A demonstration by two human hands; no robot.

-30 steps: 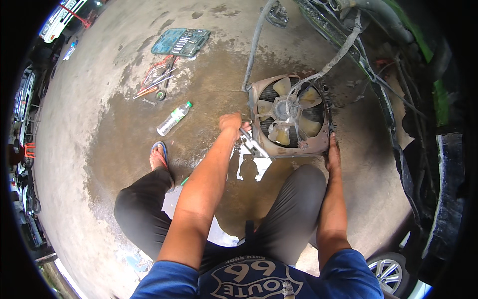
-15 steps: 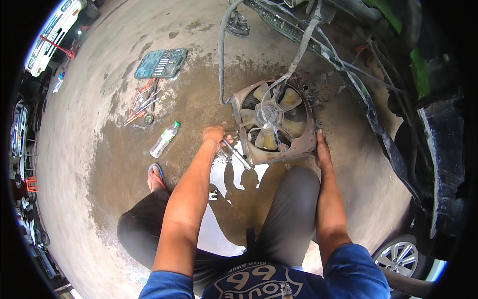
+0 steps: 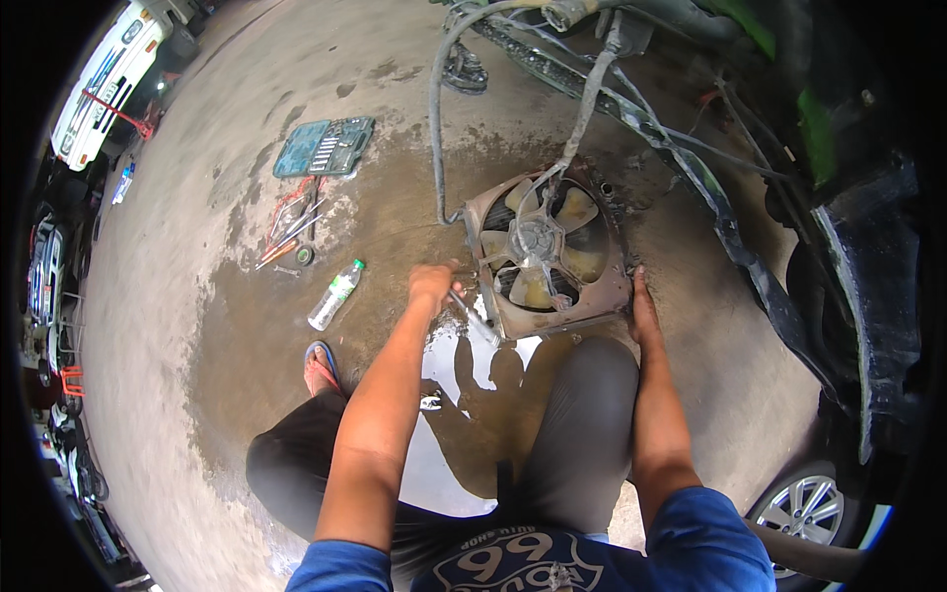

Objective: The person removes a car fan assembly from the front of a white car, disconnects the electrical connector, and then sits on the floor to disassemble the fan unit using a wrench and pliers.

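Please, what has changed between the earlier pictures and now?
The lower end of the metal tool in the left hand has swung slightly left, from across the fan unit's near corner to beside it. The view turned a little. Nothing was visibly grasped or released. The right hand stays at the fan unit's right side; the bottle stayed put.

head view | left fisheye, worn on head | looks down | hands (image 3: 431, 283) near | floor (image 3: 148, 395) beyond
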